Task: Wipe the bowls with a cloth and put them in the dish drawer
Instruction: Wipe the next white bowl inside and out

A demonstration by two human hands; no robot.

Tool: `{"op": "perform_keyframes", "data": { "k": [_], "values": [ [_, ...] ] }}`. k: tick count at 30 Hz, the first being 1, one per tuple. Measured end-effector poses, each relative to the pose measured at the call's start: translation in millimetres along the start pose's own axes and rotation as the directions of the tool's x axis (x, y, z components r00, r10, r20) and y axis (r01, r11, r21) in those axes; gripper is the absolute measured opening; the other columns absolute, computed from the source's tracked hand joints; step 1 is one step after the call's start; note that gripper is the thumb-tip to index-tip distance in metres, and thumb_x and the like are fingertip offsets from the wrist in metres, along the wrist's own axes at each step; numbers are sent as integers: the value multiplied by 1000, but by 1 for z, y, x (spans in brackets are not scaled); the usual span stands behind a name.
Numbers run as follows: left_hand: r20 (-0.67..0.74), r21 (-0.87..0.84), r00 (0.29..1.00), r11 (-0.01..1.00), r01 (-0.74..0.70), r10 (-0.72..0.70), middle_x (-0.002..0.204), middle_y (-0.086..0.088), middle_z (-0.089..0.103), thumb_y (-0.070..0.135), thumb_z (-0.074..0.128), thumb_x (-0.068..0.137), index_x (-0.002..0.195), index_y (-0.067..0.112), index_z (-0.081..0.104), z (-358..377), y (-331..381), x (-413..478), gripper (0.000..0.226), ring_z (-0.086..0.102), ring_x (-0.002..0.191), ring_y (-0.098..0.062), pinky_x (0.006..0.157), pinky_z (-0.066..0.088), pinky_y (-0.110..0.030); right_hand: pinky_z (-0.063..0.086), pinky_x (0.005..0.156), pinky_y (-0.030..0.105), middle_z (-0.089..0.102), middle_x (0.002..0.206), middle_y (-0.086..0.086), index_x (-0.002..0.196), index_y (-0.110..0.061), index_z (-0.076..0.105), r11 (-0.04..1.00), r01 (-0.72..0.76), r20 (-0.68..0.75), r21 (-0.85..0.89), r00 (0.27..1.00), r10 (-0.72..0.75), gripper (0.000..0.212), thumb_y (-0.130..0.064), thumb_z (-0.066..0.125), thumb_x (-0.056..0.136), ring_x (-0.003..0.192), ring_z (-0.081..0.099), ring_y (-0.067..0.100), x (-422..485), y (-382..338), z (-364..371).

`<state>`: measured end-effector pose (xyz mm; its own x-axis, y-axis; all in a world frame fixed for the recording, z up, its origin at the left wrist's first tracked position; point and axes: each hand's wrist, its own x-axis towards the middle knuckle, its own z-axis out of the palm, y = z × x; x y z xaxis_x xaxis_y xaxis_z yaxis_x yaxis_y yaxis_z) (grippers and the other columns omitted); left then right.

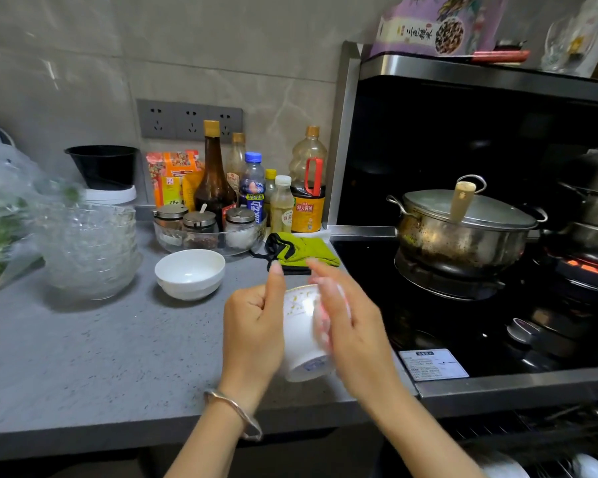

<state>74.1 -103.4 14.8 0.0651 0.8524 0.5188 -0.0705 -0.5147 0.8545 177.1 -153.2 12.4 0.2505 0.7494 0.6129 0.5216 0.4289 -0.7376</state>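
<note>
Bowl (299,339) foot-first toward the person, tight in the left fingers (277,288), right fingers (328,281) flat on the cloth (321,326).

A gold-flecked white bowl (301,339) is tipped sideways; a plain white bowl (189,274) stands upright behind it.

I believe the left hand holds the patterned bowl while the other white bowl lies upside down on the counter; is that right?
Not quite: the head view shows the other white bowl standing upright on the counter, mouth up. The left hand does hold the patterned bowl.
</note>
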Motion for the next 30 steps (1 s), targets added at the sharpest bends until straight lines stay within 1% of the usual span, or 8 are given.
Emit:
{"op": "perform_keyframes", "data": {
  "k": [5,8,11,16,18,21,23,30],
  "values": [
    [-133,-23,991,999,31,-34,34,4,42,49,35,90,37,21,48,10,-5,-7,61,38,36,-7,43,32,-30,29,113,39,48,144,-10,137,-23,51,815,355,59,-458,927,-371,48,-40,22,103,139,34,7,-11,5,21],
    [-210,-55,973,995,86,-96,38,3,46,48,35,93,41,16,43,12,-1,-11,62,43,37,-6,42,32,-24,39,107,38,65,114,-19,135,-34,52,984,149,-5,-95,989,-150,45,-49,29,99,122,53,7,-1,7,11],
    [-244,-108,959,987,118,-142,40,0,49,41,35,98,50,2,42,11,2,-10,62,48,38,-4,41,33,-22,45,100,41,62,85,-26,129,-51,50,972,-111,20,207,994,109,45,-62,28,91,97,59,4,2,13,7],
    [-165,-35,986,999,32,-37,36,2,45,51,32,91,39,20,43,11,-2,-11,61,42,37,-7,43,33,-21,30,112,41,50,142,-11,137,-26,52,830,322,25,-455,937,-350,48,-41,22,102,138,35,7,-8,4,21],
    [-145,-64,988,997,38,-47,37,2,44,50,33,91,39,20,42,10,-1,-13,61,42,38,-8,43,33,-22,32,111,39,53,139,-12,133,-23,56,831,337,19,-443,930,-367,45,-38,27,102,137,37,5,-6,1,21],
    [-137,-140,984,985,97,-116,44,-5,45,56,37,89,43,11,38,6,1,-12,64,46,43,-13,47,33,-26,46,94,21,68,106,-20,122,-26,63,997,39,-48,72,998,-36,37,-43,38,100,104,60,-3,1,-9,11],
    [-109,-202,981,970,133,-157,54,-19,49,59,41,89,55,-4,38,3,1,-11,72,51,51,-22,53,35,-31,48,68,14,69,83,-14,109,-23,66,928,-193,14,318,980,199,37,-46,41,96,77,63,3,8,-9,4],
    [14,-397,946,866,303,-324,57,-10,63,60,53,68,57,10,54,-7,4,-7,51,63,50,-20,48,47,-26,39,46,18,49,55,14,63,1,51,842,-426,50,330,899,435,55,-43,41,95,52,52,20,13,-9,-13]
  ]
}}
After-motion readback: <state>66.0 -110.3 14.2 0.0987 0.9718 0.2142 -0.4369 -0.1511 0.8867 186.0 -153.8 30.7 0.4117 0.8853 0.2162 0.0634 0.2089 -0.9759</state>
